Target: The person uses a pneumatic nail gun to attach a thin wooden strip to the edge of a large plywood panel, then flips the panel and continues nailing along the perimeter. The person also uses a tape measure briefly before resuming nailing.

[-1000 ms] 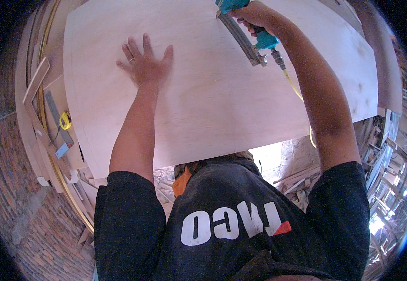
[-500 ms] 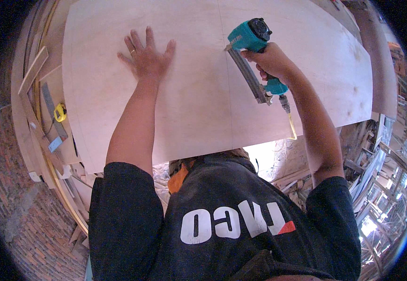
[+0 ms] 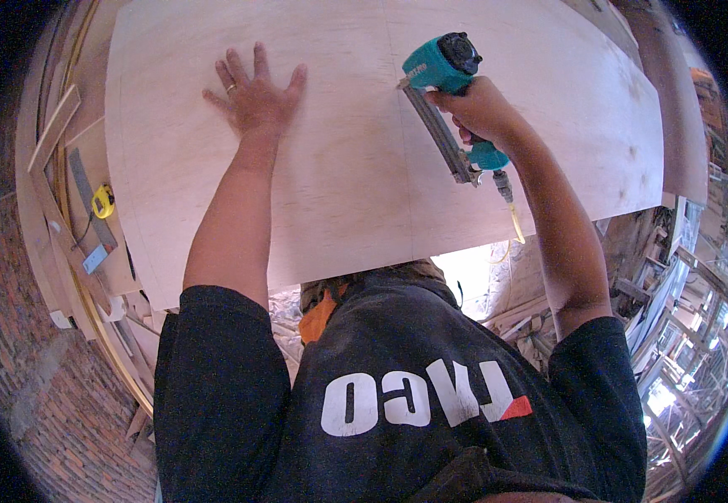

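A teal-and-black pneumatic nail gun [image 3: 437,67] is at one o'clock in the view, over a broad, pale plywood sheet [image 3: 330,193]. The right hand [image 3: 483,111] wraps its handle; a thin yellow hose [image 3: 515,225] leaves its base toward six o'clock. At eleven o'clock the left hand [image 3: 259,105] lies palm down, fingers spread wide. A yellow tape measure [image 3: 102,201] sits near nine o'clock.

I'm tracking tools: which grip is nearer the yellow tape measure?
Left: the left grip lies spread on the board, right of the tape measure; the right grip, around the teal nailer, is farther right.
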Demonstrator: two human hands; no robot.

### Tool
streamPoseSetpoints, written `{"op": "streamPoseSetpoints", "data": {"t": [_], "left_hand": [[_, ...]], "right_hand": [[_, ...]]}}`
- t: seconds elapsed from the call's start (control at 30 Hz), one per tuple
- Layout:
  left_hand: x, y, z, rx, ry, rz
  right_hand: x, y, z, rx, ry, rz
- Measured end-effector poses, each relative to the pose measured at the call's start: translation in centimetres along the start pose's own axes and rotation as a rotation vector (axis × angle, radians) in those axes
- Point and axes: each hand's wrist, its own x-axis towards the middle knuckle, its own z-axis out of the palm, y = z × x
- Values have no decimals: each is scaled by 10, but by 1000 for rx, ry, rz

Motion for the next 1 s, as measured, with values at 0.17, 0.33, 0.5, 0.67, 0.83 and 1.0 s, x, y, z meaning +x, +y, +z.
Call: {"op": "streamPoseSetpoints", "data": {"t": [0.17, 0.33, 0.5, 0.67, 0.83, 1.0], "left_hand": [[-1, -6, 1, -16, 34, 22], [0, -2, -2, -7, 22, 21], [3, -7, 14, 31, 82, 61], [-11, -9, 10, 62, 44, 29], [-28, 26, -9, 134, -100, 79], [-63, 4, 32, 153, -50, 138]], "right_hand": [[-23, -6, 5, 3, -14, 2], [-21, 6, 8, -36, -4, 31], [-13, 20, 16, -114, 56, 47], [6, 31, 39, -249, 94, -43], [-6, 62, 41, -178, 189, -132], [-48, 46, 29, -44, 98, -80]]}}
